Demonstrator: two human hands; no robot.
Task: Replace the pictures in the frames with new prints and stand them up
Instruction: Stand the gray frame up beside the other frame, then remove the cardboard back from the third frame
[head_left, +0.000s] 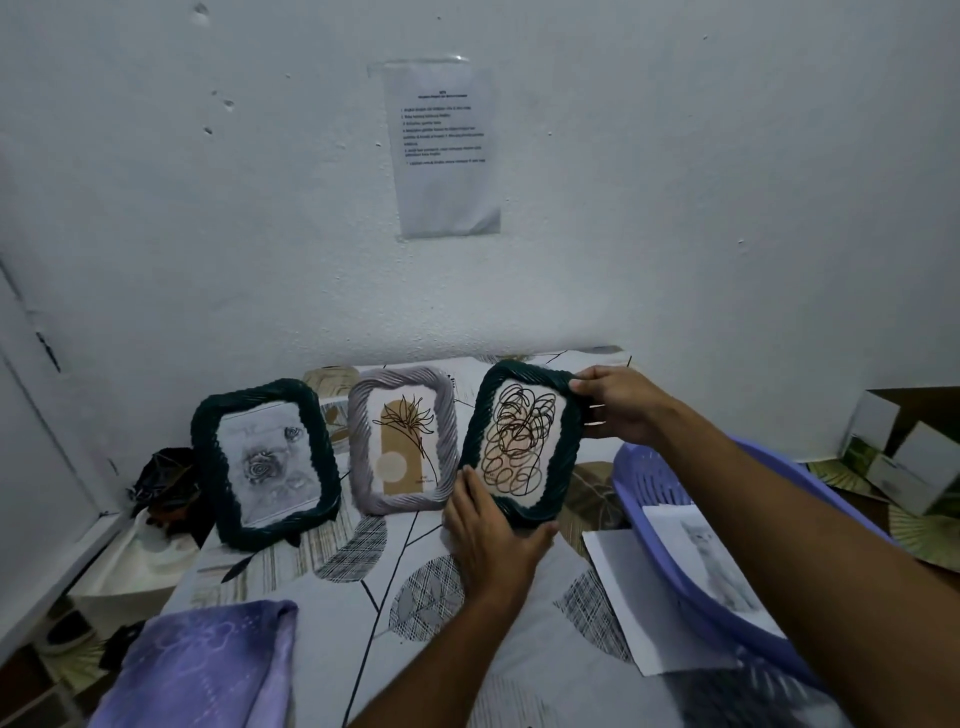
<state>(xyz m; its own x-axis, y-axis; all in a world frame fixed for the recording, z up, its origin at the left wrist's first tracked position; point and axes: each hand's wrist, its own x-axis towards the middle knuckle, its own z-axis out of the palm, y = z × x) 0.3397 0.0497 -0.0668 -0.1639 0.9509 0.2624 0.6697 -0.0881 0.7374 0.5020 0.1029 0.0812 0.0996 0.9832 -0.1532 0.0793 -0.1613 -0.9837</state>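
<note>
Frames (265, 462) (402, 441) left of my hands look finished and standing; left hand (493, 540) and right hand (621, 402) grip the third frame (519, 441), not yet stood.

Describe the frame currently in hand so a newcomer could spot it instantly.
Along the white wall, three frames stand in a row on the leaf-patterned table. Take the rightmost, the scribble frame: left hand at its bottom edge, right hand at its top right corner. Dark green like the rose frame, unlike the grey frame, it alone shows looping line scribbles.
</note>
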